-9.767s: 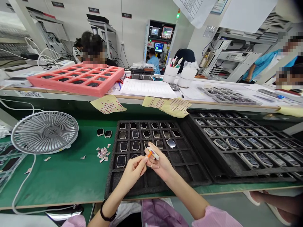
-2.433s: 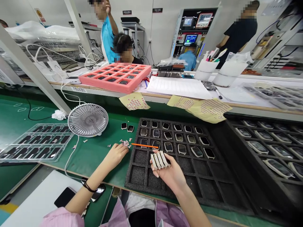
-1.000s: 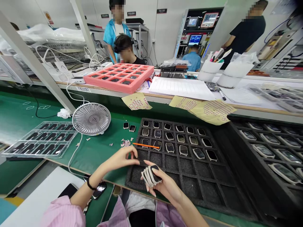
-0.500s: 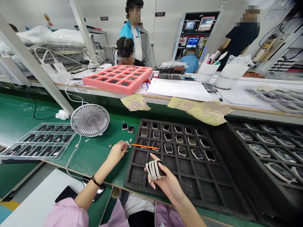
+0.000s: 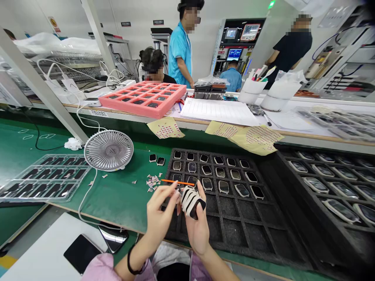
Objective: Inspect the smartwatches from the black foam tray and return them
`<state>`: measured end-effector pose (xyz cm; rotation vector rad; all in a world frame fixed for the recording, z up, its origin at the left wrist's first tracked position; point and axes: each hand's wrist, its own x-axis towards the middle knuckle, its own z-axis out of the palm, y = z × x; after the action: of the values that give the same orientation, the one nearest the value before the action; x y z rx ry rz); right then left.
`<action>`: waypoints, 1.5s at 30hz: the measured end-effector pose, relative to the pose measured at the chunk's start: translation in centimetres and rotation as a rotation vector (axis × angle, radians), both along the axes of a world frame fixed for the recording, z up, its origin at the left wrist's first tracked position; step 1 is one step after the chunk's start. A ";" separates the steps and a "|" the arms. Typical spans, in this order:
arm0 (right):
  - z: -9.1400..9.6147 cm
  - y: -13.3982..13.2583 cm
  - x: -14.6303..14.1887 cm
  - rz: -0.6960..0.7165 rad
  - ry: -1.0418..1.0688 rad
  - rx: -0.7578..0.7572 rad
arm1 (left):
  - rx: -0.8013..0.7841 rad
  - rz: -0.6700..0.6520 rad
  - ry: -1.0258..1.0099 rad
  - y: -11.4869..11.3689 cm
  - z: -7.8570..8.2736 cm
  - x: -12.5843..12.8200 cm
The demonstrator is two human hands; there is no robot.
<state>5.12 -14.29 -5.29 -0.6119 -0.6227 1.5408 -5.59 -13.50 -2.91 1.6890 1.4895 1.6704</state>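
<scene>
My right hand (image 5: pixel 197 226) is closed round a fanned stack of watch cases (image 5: pixel 191 200), held over the near left part of the black foam tray (image 5: pixel 234 218). My left hand (image 5: pixel 159 212) is raised beside it, thumb and forefinger pinched right at the stack's left edge; what they pinch is too small to make out. An orange stick (image 5: pixel 177 182) lies across the tray's left cells. Several watch cases (image 5: pixel 218 175) fill the tray's far rows. A little heap of small paper tabs (image 5: pixel 152 182) lies on the green mat left of the tray.
A small white fan (image 5: pixel 108 150) and its cord sit on the green mat; a clear blister tray (image 5: pixel 43 177) lies at far left. Two loose watch cases (image 5: pixel 156 159) lie beside the fan. Another black tray (image 5: pixel 331 183) is at right. Two phones (image 5: pixel 96 246) lie near me. People stand behind the far bench.
My left hand has left the heap of paper tabs and come up to the stack in my right hand. My right hand has lifted and turned the stack slightly.
</scene>
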 end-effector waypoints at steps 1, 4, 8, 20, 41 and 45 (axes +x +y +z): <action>-0.2 -0.1 -0.1 -0.024 -0.007 -0.001 | 0.021 -0.007 -0.022 -0.3 0.1 1.0; -0.6 -0.5 -0.3 -0.074 -0.054 -0.005 | 0.057 0.002 -0.074 -0.6 -0.1 2.5; -0.7 -0.9 -0.2 -0.075 -0.110 0.007 | 0.064 0.008 -0.118 -0.5 -0.3 2.9; -0.4 -0.8 0.5 -0.199 -0.167 0.036 | 0.088 -0.238 0.030 -0.6 -1.3 2.3; -0.6 0.4 1.5 -0.067 -0.239 0.016 | -0.179 0.221 0.414 2.2 -5.3 -5.9; 0.0 0.3 1.7 -0.057 -0.205 0.028 | -0.282 0.325 0.689 3.3 -7.6 -8.2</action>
<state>6.81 -13.95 -5.34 -0.7664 -0.7744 1.4243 -13.74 -10.17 -10.53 2.0417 2.2836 0.9473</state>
